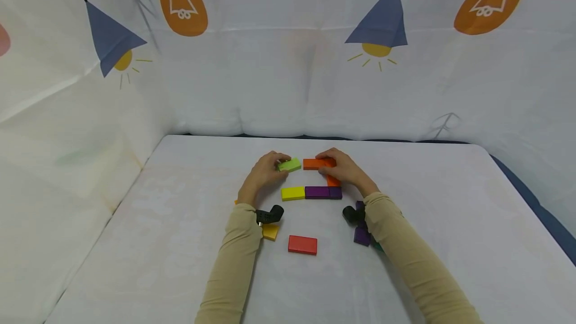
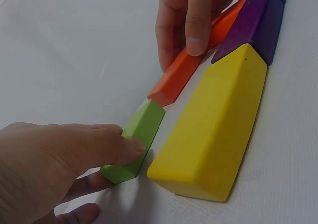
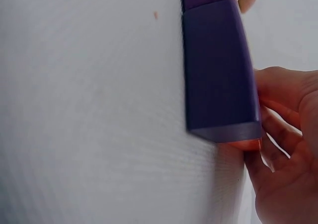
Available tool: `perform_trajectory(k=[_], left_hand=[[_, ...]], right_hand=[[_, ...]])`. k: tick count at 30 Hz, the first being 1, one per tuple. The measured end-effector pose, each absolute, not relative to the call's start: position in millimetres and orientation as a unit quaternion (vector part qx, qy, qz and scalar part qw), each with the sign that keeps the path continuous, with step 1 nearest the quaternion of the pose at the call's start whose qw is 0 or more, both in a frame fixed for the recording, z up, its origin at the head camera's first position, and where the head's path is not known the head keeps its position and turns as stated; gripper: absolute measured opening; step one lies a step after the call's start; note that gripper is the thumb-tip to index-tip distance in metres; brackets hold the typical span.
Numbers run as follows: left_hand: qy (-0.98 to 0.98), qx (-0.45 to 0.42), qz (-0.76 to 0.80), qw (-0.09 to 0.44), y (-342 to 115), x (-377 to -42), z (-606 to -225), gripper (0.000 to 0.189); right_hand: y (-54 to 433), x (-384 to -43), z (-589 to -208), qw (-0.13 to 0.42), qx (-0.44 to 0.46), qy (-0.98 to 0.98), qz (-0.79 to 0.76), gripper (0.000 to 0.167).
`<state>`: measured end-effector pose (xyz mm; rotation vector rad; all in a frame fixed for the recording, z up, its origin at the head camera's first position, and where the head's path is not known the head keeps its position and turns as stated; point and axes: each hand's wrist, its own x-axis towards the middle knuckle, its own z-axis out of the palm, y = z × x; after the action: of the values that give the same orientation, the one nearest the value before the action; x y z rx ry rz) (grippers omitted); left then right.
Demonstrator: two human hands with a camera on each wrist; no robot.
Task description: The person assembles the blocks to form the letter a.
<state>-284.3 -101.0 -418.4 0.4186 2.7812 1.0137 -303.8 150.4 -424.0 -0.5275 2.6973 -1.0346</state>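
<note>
My left hand point(image 1: 263, 178) pinches a light green block point(image 1: 291, 165) between thumb and fingers, at the left end of an orange block point(image 1: 311, 164). My right hand point(image 1: 347, 170) holds that orange block, thumb on the near side and fingers behind it. A second orange block point(image 1: 333, 181) runs toward me below the right hand, partly covered by it. Nearer me lies a row made of a yellow block point(image 1: 293, 193), a purple block point(image 1: 317, 192) and a short dark purple block point(image 1: 335, 193). In the left wrist view, the yellow block point(image 2: 208, 119) stands close beside the light green one.
A red block point(image 1: 302, 245) lies nearer me on the white table point(image 1: 148, 244). An amber block point(image 1: 270, 232) sits by the left wrist. Under the right forearm, a dark purple block point(image 1: 362, 236) and a green block point(image 1: 377, 245) are partly hidden. A patterned white curtain point(image 1: 270, 84) hangs behind.
</note>
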Motion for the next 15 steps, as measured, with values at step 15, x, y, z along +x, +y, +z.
perform_trajectory(k=[15], left_hand=[[0.924, 0.160, 0.340, 0.073, -101.1, -283.2, -418.0, 0.041]], right_hand=[[149.5, -304.5, -425.6, 0.101, -0.176, 0.913, -0.355, 0.039]])
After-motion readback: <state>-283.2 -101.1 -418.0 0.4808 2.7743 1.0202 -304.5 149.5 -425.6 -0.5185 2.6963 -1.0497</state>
